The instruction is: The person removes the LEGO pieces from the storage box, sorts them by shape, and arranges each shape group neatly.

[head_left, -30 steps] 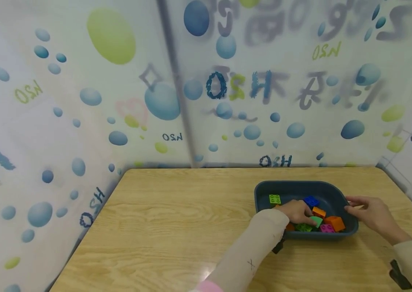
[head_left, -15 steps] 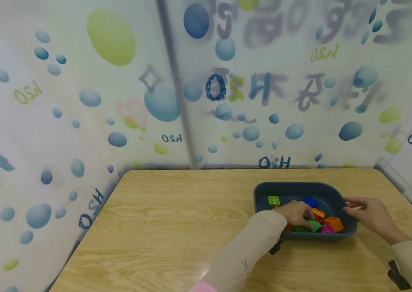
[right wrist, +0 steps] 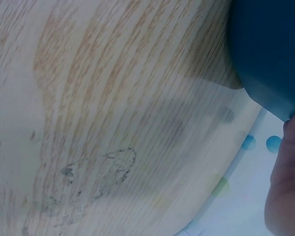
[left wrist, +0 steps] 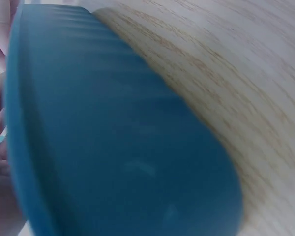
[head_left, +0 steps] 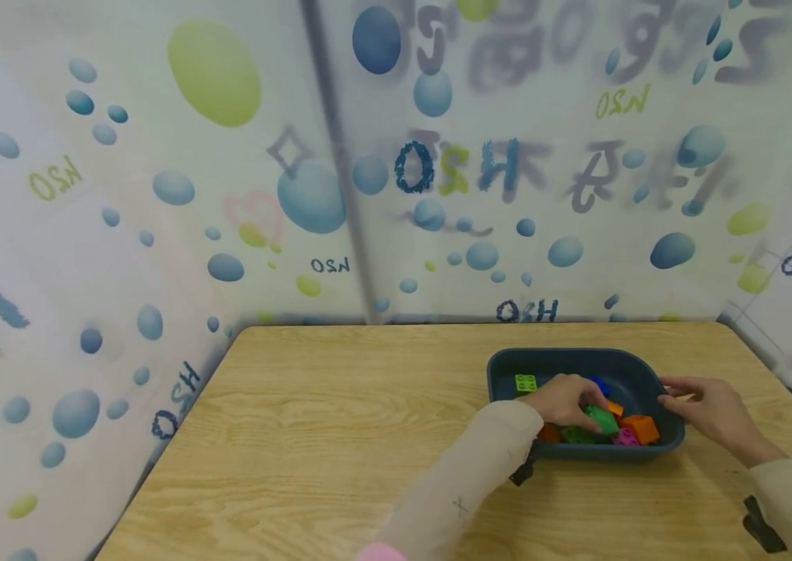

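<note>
In the head view my left hand [head_left: 564, 400] reaches into a dark blue plastic tub [head_left: 508, 357] and pinches a green toy block [head_left: 603, 421] between thumb and fingers. My right hand [head_left: 716, 413] grips the tub's right rim with its fingertips. The left wrist view is mostly filled by the tub's outer wall [left wrist: 108, 123], with part of the left hand [left wrist: 2, 196] beyond the rim. At the right edge of the right wrist view, the right hand [right wrist: 287, 182] meets the tub's edge.
Around the held block lie an orange block [head_left: 641, 428], a pink block [head_left: 625, 437], a blue block [head_left: 602, 386] and green bricks [head_left: 576, 435]. A lime brick [head_left: 525, 382] sits at the tub's left. The wooden table [head_left: 339, 436] meets a patterned wall [head_left: 438, 257] behind.
My left hand has taken hold of the green block and raised it slightly among the other blocks. The right hand keeps its place on the rim.
</note>
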Demonstrator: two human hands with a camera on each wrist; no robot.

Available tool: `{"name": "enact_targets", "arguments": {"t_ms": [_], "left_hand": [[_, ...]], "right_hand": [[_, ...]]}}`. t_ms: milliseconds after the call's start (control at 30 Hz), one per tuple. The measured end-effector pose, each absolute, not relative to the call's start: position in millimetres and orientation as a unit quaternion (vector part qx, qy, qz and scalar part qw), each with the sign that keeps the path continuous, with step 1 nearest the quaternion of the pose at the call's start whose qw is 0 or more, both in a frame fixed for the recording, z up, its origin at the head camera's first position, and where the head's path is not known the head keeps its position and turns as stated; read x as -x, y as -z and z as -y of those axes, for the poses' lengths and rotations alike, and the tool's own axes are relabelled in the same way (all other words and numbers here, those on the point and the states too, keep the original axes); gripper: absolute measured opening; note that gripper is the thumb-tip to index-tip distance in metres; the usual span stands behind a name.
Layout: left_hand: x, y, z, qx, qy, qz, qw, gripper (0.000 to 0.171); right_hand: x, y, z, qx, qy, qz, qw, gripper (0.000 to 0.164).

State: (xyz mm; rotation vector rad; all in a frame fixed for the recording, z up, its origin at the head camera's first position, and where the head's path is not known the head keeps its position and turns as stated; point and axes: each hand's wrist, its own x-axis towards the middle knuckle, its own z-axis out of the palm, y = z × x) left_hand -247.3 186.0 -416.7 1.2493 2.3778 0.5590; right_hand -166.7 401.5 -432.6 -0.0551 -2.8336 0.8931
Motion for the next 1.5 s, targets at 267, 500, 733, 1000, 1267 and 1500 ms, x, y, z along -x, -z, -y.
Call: {"name": "enact_targets", "arguments": {"t_ms": [267,500,733,1000,1267,1500], "left_hand": [[247.5,409.1,-179.5,-0.46,-0.217,-0.842,0.182,0.033],[243.0,396.3,-173.9,-0.489,-0.2,-0.83,0.181,0.033],[227.7,382.1,-171.1,-0.519,-0.194,-0.817,0.158,0.031],[206.1,377.0,-173.4,-0.533,-0.173,-0.818,0.131,0.031],[188.4,384.6,-182.8,-0.561,-0.178,-0.792,0.163,0.031],[164.4,401.8,-197.4,-0.552,-0.163,-0.803,0.157,0.031]], "right_hand": [[169.0,432.0,-400.6,0.021,-0.302,0.95,0.075,0.042],[174.0,427.9,-401.4,0.016,-0.297,0.952,0.078,0.042],[174.8,425.6,-400.4,0.015,-0.301,0.95,0.077,0.042],[169.5,431.4,-401.6,0.012,-0.302,0.949,0.084,0.039],[165.2,434.8,-407.3,0.008,-0.297,0.951,0.089,0.04],[162.0,433.0,-413.1,0.009,-0.289,0.954,0.08,0.043]]}}
